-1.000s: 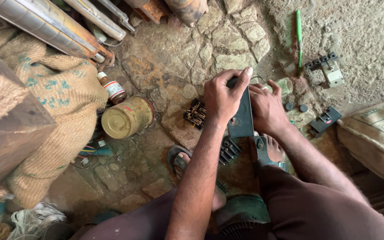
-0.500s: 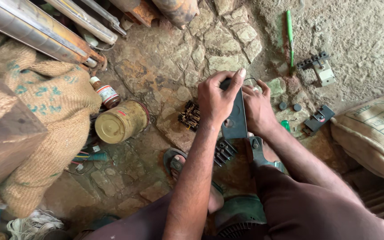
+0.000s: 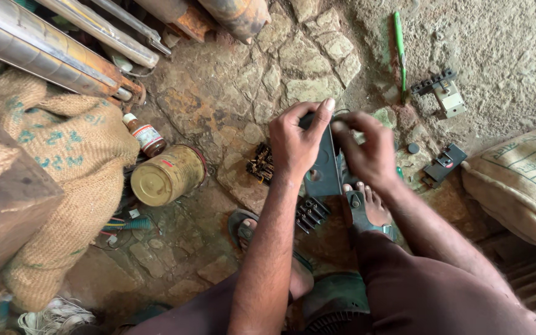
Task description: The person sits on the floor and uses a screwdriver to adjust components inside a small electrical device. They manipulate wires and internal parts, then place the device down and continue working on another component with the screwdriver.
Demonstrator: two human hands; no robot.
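Note:
My left hand (image 3: 296, 139) grips the top left edge of a dark flat rectangular plate (image 3: 322, 167) that stands on the stone floor between my feet. My right hand (image 3: 367, 149) is at the plate's top right side, its fingers curled against it; what they pinch is hidden. Black terminal blocks lie beside the plate: one (image 3: 260, 162) to its left, another (image 3: 310, 213) below it. My right foot in a sandal (image 3: 365, 208) rests just under my right hand.
A yellow tin can (image 3: 167, 175) and a small brown bottle (image 3: 146, 136) lie at left by burlap sacks (image 3: 63, 149). Metal pipes (image 3: 44, 49) run along the top left. A green screwdriver (image 3: 399, 43), a grey switch part (image 3: 446, 93) and a black part (image 3: 445, 164) lie at right.
The view has shifted slightly. My right hand has come up to the plate's top edge, closer to my left hand, which keeps its hold.

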